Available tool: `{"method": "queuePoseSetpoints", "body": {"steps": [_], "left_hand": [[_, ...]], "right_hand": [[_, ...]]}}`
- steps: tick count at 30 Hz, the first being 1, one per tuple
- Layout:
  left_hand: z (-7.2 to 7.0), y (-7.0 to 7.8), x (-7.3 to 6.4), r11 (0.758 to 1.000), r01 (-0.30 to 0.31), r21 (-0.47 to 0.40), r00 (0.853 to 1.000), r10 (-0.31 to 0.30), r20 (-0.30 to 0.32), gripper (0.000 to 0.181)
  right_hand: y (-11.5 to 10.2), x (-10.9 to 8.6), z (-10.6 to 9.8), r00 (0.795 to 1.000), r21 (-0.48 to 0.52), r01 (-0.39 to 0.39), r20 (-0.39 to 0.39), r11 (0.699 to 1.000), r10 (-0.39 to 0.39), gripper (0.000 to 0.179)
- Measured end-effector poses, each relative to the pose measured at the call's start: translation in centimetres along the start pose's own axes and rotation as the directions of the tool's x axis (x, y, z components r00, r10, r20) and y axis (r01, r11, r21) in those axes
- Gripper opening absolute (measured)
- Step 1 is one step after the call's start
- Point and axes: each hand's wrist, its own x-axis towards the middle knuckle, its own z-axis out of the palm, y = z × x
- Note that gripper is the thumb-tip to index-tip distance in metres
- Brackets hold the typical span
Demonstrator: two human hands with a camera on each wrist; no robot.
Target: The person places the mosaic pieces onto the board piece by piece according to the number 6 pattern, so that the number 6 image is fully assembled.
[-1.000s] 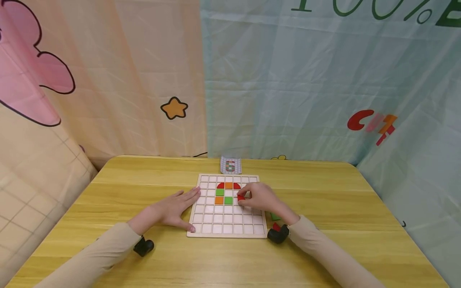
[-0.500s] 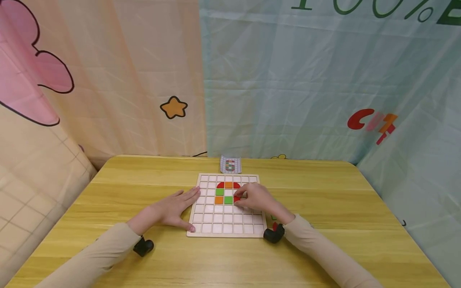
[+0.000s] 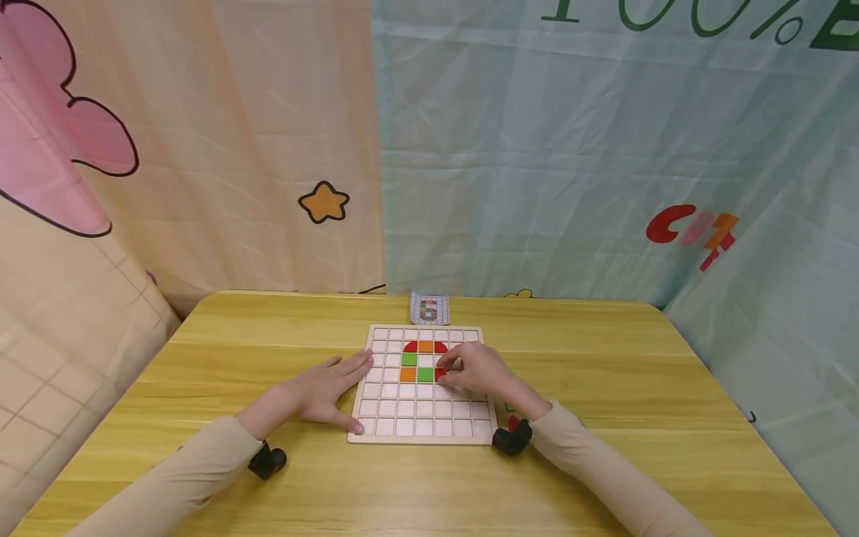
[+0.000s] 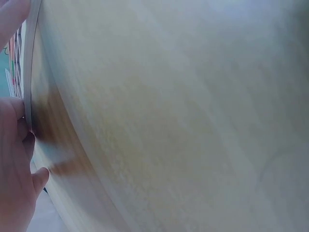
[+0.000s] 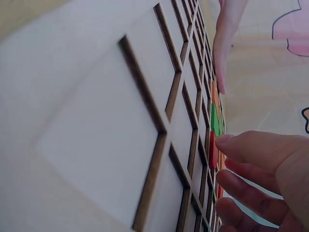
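Moved leftward since a second ago, the small flat red tile (image 5: pixel 212 152) the right hand (image 3: pixel 478 368) pinches, toward the far edge of the pale wooden grid board (image 3: pixel 406 408), should handle light and stiff, best held by its sides, the left hand (image 3: pixel 327 388) spread at the board's left edge

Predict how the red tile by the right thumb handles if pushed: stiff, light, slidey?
The red tile is probably stiff: its visible edge looks straight. Likely light, being thin. Pushed sideways, it may catch on the raised lines of the grid board.
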Motion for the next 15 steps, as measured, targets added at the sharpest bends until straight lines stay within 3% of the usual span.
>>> {"method": "queuePoseSetpoints", "body": {"steps": [15], "left_hand": [[0.0,0.1,-0.1,1.0,0.008,-0.008,1.0,-0.008,0.001,0.113]], "right_hand": [[2.0,-1.9,-2.0,0.996,-0.001,-0.002,-0.085,1.0,0.001,0.022]]}}
